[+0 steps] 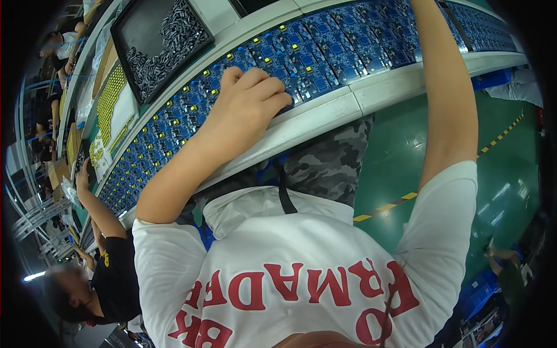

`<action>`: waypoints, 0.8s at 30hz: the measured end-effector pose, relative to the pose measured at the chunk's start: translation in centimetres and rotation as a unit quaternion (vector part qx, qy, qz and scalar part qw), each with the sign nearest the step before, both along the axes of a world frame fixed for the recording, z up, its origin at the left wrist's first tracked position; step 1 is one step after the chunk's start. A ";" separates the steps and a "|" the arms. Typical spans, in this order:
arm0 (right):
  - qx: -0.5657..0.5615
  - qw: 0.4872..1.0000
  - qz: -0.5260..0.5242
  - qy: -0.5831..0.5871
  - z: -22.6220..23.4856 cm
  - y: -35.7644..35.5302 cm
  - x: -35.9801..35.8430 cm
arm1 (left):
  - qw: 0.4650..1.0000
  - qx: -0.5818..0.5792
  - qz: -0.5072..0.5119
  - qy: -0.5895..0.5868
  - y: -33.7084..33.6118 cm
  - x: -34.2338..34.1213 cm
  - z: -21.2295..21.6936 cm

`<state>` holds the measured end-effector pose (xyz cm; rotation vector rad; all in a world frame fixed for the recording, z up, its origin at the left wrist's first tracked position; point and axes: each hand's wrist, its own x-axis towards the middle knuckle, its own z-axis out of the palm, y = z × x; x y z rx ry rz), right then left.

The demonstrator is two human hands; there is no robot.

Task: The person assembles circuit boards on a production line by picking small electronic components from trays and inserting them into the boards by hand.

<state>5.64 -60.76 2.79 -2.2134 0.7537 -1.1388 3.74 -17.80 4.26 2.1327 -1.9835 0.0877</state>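
My left hand [249, 98] rests with curled fingers on a row of blue circuit boards [325, 46] that lie side by side along a white-edged conveyor [325, 113]. Its fingertips press down on one board, and whether they hold anything is hidden. My right forearm [447, 87] reaches up across the boards and leaves the frame at the top, so my right hand is out of view. My white shirt with red lettering [278, 267] fills the lower part of the view.
A black tray [130, 26] of small dark parts lies beyond the belt at the upper left, with yellow part trays [110, 98] beside it. A co-worker in a black shirt [116, 278] stands at my left, one hand [83, 177] on the line. Green floor [429, 151] shows on the right.
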 end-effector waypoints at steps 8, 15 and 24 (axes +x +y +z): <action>-0.016 0.965 0.261 0.036 0.6 7.5 0.0 | 0.998 -0.040 0.043 -0.001 0.3 0.9 1.5; -0.131 0.890 0.381 0.215 -0.1 16.3 -2.5 | 0.930 -0.082 0.355 -0.052 7.0 14.5 1.3; -0.309 0.853 0.336 0.251 0.7 17.6 -2.9 | 0.932 -0.059 0.344 -0.097 6.4 15.9 -0.1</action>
